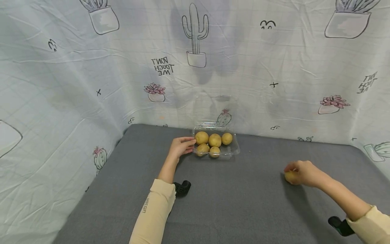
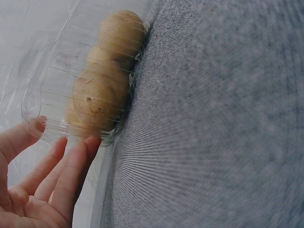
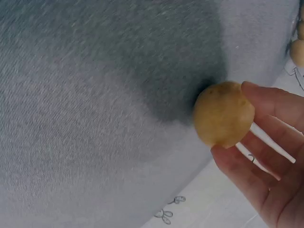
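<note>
Several small round potatoes (image 1: pixel 215 140) sit in a clear plastic clamshell container (image 1: pixel 234 149), its lid (image 1: pixel 210 105) raised at the back. At the container's left end, my left hand (image 1: pixel 181 147) holds the edge; in the left wrist view, the thumb is at the rim and the other fingertips touch the end wall. Far to the right, my right hand (image 1: pixel 306 173) pinches one more potato (image 3: pixel 223 115) between thumb and fingers. That potato is at or just above the grey cloth; whether it touches cannot be told.
Grey cloth (image 1: pixel 243 196) covers the table. A white curtain (image 1: pixel 237 67) printed with cacti hangs behind and on the sides. Black wrist devices (image 1: pixel 182 188) show at both sleeves.
</note>
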A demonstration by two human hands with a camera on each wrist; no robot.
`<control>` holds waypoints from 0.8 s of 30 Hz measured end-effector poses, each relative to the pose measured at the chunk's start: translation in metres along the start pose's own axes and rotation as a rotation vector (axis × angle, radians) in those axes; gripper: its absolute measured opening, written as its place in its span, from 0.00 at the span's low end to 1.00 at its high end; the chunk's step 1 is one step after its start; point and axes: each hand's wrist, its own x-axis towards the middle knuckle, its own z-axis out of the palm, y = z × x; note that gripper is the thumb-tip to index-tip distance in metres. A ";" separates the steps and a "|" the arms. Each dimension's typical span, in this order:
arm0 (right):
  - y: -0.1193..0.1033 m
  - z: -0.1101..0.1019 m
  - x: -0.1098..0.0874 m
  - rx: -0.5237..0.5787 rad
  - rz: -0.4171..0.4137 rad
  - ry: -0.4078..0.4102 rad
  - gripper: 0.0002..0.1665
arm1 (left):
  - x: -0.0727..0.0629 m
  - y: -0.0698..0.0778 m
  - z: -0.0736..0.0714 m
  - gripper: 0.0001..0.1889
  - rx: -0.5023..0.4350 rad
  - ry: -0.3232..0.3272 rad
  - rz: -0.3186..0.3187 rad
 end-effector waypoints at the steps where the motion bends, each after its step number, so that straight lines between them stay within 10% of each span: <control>1: 0.001 0.000 0.000 -0.007 -0.001 0.001 0.17 | 0.000 0.000 0.000 0.17 -0.001 0.000 0.000; 24: -0.008 0.005 0.009 -0.046 -0.127 0.062 0.18 | 0.000 0.002 -0.001 0.16 -0.008 -0.003 -0.024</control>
